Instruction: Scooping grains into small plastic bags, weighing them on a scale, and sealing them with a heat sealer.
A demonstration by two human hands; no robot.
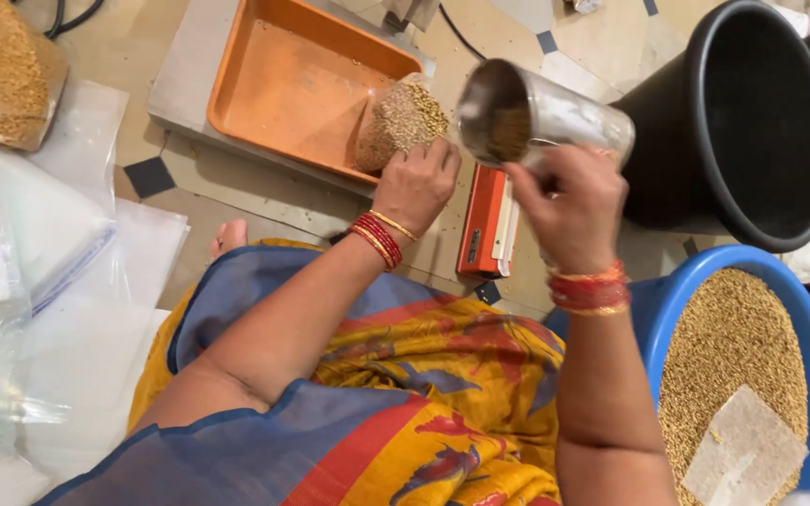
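My right hand (pixel 569 201) grips a steel tumbler (pixel 536 117), tilted on its side with its mouth toward a clear plastic bag of tan grain (pixel 397 122). Some grain shows inside the tumbler. My left hand (pixel 416 185) holds that bag by its near edge; the bag rests on the front lip of an orange tray (pixel 288 75). The tumbler's rim is close to the bag's opening, just right of it. Both wrists wear red and gold bangles.
The tray sits on a grey platform (pixel 180 89). An orange sealing device (pixel 487 225) lies below the tumbler. A blue tub of grain (pixel 705 272) with a card in it stands at the right, a black bucket (pixel 733 122) behind it. Plastic bags (pixel 58 272) lie left.
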